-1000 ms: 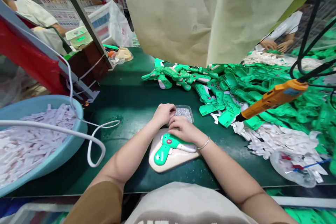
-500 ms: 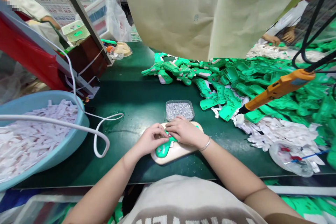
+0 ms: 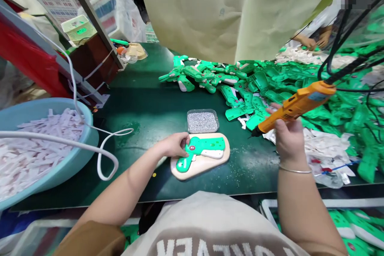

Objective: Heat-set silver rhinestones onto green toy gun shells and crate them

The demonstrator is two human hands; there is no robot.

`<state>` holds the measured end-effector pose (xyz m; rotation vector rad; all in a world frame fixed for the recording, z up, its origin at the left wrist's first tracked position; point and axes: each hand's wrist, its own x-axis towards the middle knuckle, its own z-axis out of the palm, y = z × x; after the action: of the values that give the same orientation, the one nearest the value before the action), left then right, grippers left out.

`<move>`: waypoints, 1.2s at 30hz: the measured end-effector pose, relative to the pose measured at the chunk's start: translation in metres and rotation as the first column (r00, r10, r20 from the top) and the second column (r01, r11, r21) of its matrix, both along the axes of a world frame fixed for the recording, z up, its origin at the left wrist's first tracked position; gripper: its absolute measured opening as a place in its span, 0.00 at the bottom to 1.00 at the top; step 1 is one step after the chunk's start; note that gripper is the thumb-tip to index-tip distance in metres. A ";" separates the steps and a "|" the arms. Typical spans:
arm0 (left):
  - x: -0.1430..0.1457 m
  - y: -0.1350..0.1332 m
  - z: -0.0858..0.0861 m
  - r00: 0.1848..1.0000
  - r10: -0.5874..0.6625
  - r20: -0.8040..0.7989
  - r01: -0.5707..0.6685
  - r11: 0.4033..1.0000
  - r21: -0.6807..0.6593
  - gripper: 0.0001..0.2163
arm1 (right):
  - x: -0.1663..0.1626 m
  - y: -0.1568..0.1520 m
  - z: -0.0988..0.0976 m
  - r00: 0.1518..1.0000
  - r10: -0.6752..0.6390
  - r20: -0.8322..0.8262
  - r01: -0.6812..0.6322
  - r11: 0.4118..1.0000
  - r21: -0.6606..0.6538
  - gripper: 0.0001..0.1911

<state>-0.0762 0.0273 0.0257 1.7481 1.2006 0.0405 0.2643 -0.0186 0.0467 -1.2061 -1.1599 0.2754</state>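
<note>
A green and white toy gun (image 3: 201, 151) lies in a tan holding block (image 3: 207, 164) on the dark green table (image 3: 156, 108). My left hand (image 3: 175, 145) rests on the toy's left end with fingers curled, pinching something too small to make out. My right hand (image 3: 287, 134) is raised to the right and wraps round the orange electric screwdriver (image 3: 295, 104), which hangs from black cables with its tip pointing down and left. A small clear tray of silver screws (image 3: 202, 121) sits just behind the block.
A heap of green toy guns and shells (image 3: 270, 88) covers the table's right and back. White parts (image 3: 324, 146) lie at right. A blue basin of white pieces (image 3: 36, 148) and a white cable (image 3: 102, 156) are at left. Another person's hands (image 3: 315, 40) work at far right.
My right hand left the toy and rose to the right, taking hold of the hanging orange screwdriver. My left hand came back from the screw tray and stays on the toy's left end.
</note>
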 end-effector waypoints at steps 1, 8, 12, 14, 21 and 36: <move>0.000 0.007 0.004 0.996 -0.080 -0.036 0.080 0.997 -0.006 0.17 | -0.001 0.004 -0.001 0.991 0.122 -0.054 -0.126 0.989 -0.080 0.30; 0.059 0.066 -0.001 0.995 -0.095 -0.019 0.094 0.897 0.433 0.05 | -0.062 0.018 -0.001 0.812 0.463 -0.354 -0.458 0.883 0.104 0.32; 0.094 0.090 -0.018 0.995 -0.055 -0.083 0.090 0.841 0.533 0.04 | -0.088 0.024 -0.006 0.780 0.496 -0.381 -0.498 0.861 0.100 0.36; 0.095 0.094 -0.023 0.992 -0.058 -0.110 0.109 0.830 0.547 0.04 | -0.092 0.025 -0.010 0.766 0.496 -0.408 -0.516 0.854 0.069 0.38; 0.076 0.090 -0.024 0.996 -0.053 -0.067 0.083 0.798 0.598 0.07 | -0.095 0.027 -0.014 0.708 0.519 -0.479 -0.574 0.818 0.038 0.37; 0.010 -0.001 0.000 0.835 0.216 0.507 -0.400 0.870 0.289 0.07 | -0.092 0.022 -0.014 0.687 0.528 -0.500 -0.620 0.785 -0.024 0.39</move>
<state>-0.0659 0.0268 0.0261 1.7071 1.1532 0.9027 0.1719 0.0033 0.0325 -0.8218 -1.0616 1.1328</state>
